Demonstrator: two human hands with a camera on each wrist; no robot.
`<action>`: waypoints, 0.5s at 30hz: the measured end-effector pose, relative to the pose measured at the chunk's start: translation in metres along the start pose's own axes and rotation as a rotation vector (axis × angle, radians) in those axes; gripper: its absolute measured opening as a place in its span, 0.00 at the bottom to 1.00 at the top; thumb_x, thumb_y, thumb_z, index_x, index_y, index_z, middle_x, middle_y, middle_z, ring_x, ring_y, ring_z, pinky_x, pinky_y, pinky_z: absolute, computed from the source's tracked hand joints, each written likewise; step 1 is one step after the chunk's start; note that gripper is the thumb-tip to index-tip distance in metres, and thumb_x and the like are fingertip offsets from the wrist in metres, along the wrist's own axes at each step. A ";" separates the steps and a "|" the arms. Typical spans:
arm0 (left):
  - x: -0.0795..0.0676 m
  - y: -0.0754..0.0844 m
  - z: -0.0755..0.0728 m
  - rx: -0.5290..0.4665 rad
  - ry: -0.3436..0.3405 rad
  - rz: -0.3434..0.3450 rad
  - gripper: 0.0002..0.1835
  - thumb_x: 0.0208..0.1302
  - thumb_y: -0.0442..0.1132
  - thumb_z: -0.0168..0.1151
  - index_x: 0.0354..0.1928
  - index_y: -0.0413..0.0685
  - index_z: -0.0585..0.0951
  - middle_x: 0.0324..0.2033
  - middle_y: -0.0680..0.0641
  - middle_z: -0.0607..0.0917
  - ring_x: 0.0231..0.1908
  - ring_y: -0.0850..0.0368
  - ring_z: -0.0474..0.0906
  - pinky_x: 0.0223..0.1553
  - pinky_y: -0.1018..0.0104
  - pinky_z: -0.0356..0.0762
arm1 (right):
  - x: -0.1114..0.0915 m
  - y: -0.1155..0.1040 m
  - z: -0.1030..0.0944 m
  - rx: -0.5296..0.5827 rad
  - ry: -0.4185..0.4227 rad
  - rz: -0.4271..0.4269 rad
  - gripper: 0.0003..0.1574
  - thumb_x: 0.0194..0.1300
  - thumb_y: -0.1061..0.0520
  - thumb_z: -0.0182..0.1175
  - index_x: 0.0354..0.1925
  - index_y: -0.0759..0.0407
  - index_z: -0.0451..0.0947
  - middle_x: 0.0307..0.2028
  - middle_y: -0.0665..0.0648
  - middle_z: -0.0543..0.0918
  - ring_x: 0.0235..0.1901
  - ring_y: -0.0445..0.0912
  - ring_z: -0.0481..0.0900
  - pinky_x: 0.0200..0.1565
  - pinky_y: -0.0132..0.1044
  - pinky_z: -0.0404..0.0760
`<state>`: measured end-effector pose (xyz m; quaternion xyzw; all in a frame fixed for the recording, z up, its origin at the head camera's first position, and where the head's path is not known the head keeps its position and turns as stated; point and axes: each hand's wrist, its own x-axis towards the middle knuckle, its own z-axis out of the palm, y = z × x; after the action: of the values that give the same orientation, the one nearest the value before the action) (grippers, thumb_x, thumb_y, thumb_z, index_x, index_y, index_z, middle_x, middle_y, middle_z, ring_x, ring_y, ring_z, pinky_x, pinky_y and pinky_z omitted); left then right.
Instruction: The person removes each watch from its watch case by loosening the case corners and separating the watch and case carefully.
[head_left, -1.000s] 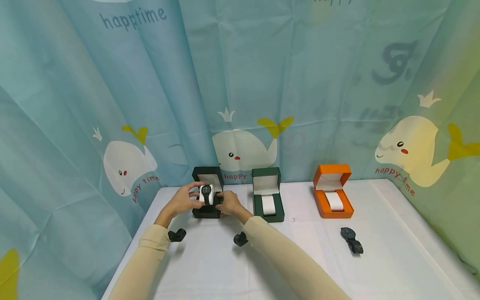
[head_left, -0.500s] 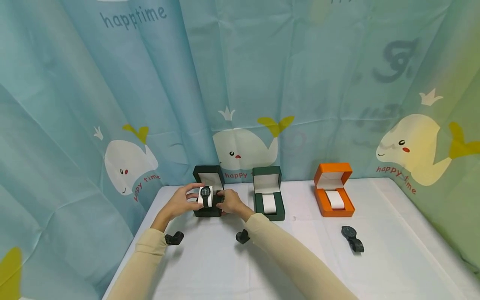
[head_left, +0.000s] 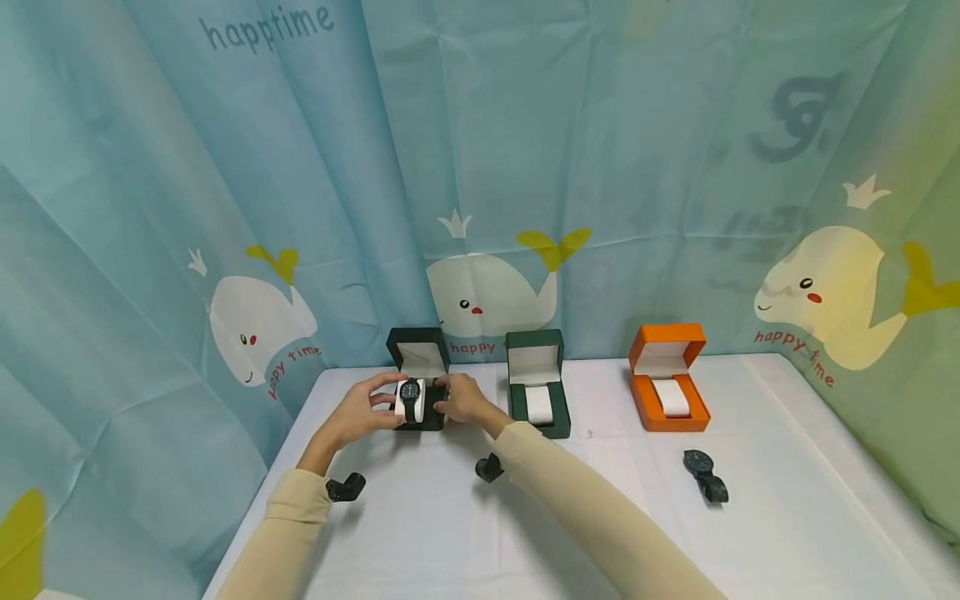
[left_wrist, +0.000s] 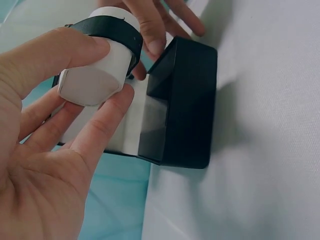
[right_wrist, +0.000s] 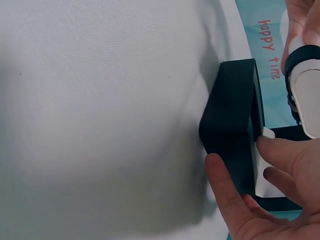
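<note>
In the head view my left hand [head_left: 352, 421] holds a white watch pillow [left_wrist: 112, 65], with a black watch [head_left: 409, 397] strapped round it. The thumb presses one side and fingers support the other. The pillow is over the base of a dark green watch box [head_left: 417, 336] at the table's left back, its lid raised. At the box's right side is my right hand [head_left: 467, 402]. In the right wrist view its thumb [right_wrist: 280, 150] lies at the box's rim and the index finger [right_wrist: 222, 175] against the outer wall, gripping the box.
To the right stands a second open green watch box [head_left: 557, 417] with a white pillow [head_left: 537, 406]. Farther right is an open orange watch box [head_left: 643, 408], also with a pillow. Another black watch [head_left: 705, 477] lies before it. A whale-print curtain [head_left: 487, 167] hangs behind.
My left hand has lowered the pillow and watch slightly, toward the box base. The right hand has stayed at the box's side. The head view has tilted a little.
</note>
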<state>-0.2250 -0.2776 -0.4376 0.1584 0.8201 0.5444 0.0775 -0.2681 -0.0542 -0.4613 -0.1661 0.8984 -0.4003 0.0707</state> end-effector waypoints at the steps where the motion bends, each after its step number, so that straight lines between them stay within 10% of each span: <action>1: -0.001 0.000 0.001 0.003 0.000 0.002 0.40 0.56 0.23 0.72 0.72 0.36 0.69 0.69 0.31 0.68 0.59 0.37 0.78 0.45 0.63 0.85 | -0.001 0.000 -0.001 -0.006 -0.002 -0.005 0.28 0.66 0.61 0.70 0.63 0.62 0.79 0.61 0.66 0.79 0.48 0.55 0.81 0.56 0.45 0.79; 15: -0.007 0.003 0.004 0.013 0.015 0.001 0.40 0.56 0.22 0.71 0.72 0.39 0.70 0.69 0.32 0.69 0.59 0.36 0.79 0.48 0.61 0.85 | -0.010 -0.003 -0.022 -0.043 -0.066 -0.162 0.31 0.69 0.58 0.68 0.68 0.59 0.75 0.63 0.63 0.79 0.64 0.58 0.75 0.62 0.53 0.76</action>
<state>-0.2170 -0.2752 -0.4372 0.1552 0.8240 0.5403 0.0703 -0.2641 -0.0372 -0.4444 -0.2527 0.8876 -0.3798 0.0642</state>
